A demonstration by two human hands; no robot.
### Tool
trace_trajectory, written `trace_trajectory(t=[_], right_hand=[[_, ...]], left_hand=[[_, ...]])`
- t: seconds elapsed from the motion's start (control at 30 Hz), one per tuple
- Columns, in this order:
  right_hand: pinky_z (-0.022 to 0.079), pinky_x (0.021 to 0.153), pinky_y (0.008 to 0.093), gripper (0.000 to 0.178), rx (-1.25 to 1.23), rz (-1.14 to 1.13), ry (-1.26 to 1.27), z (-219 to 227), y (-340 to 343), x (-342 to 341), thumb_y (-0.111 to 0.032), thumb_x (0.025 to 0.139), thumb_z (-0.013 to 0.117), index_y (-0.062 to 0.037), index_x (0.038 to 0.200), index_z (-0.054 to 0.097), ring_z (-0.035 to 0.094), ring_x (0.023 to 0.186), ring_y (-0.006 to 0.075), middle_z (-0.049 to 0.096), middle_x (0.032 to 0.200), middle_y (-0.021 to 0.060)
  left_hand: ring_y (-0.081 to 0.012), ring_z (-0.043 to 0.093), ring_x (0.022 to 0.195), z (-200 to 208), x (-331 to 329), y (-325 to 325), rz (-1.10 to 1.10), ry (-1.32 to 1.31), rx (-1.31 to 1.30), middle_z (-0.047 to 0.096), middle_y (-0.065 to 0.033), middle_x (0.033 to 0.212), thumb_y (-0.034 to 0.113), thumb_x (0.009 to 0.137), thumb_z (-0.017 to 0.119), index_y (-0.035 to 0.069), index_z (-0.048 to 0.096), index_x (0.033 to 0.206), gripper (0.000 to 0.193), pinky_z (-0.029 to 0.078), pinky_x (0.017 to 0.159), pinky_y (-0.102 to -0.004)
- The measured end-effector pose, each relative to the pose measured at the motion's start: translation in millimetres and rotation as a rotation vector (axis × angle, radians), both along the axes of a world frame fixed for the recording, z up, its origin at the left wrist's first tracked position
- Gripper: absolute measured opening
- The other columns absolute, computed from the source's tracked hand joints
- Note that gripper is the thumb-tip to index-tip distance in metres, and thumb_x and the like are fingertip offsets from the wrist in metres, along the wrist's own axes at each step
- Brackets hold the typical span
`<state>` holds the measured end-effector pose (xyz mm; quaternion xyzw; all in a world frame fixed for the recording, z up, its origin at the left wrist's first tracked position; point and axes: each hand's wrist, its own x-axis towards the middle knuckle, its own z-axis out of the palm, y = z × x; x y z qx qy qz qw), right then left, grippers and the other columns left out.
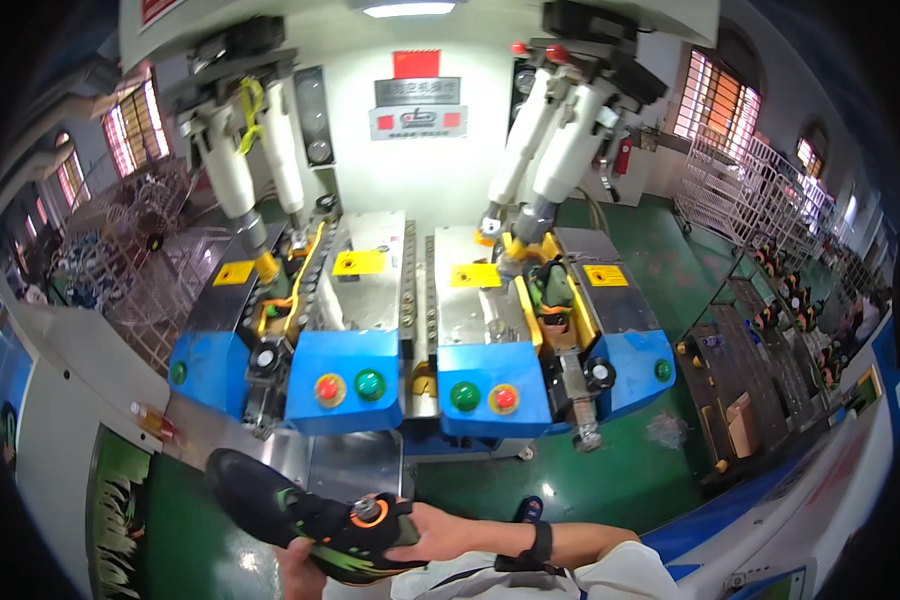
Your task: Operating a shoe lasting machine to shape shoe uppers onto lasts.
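Observation:
A black shoe (255,492) with green marks lies across the front of my body, its toe pointing to the upper left. At its ankle opening shows an orange ring (371,513) with a metal fitting in it. My left hand (298,566) grips the shoe's side from below, near the middle. Round the heel end closes my right hand (436,532). Beyond the hands stands a two-station machine with blue front housings (344,378). In its right station sits another dark shoe (553,290), between yellow side pads and under a slanted white cylinder (567,140).
Green (369,385) and red (504,398) push buttons line the blue fronts. Metal clamps (582,415) jut toward me from both stations. To the right, a rack (770,310) carries several shoes. White cabinet panels (65,400) stand close on the left; wire carts are farther back.

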<state>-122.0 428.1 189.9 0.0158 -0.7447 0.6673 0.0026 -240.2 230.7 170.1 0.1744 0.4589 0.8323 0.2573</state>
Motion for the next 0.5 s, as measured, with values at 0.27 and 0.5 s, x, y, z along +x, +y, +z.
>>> trace_trajectory(t=[0.27, 0.5], right_hand=[[0.046, 0.094, 0.0339, 0.057, -0.831, -0.503, -0.127, -29, 180, 194, -0.008, 0.077, 0.072, -0.0018, 0.128, 0.047, 0.057, 0.109, 0.0180, 0.059, 0.116, 0.0084], [0.055, 0.078, 0.0388, 0.059, -0.786, -1.085, 0.361, -6, 289, 290, 0.002, 0.070, 0.066, -0.0045, 0.124, 0.046, 0.064, 0.088, 0.0234, 0.060, 0.101, 0.0092]], left_hand=[[-0.0240, 0.044, 0.127, 24, 118, 216, -0.356, -0.162, 0.018, 0.043, -0.0172, 0.139, 0.014, 0.086, 0.063, -0.001, 0.028, 0.141, 0.066, 0.035, 0.106, -0.0364], [-0.0263, 0.040, 0.129, 62, 88, 420, -0.561, 0.227, -0.637, 0.042, -0.0233, 0.137, 0.014, 0.086, 0.065, -0.002, 0.017, 0.145, 0.078, 0.036, 0.105, -0.0343]])
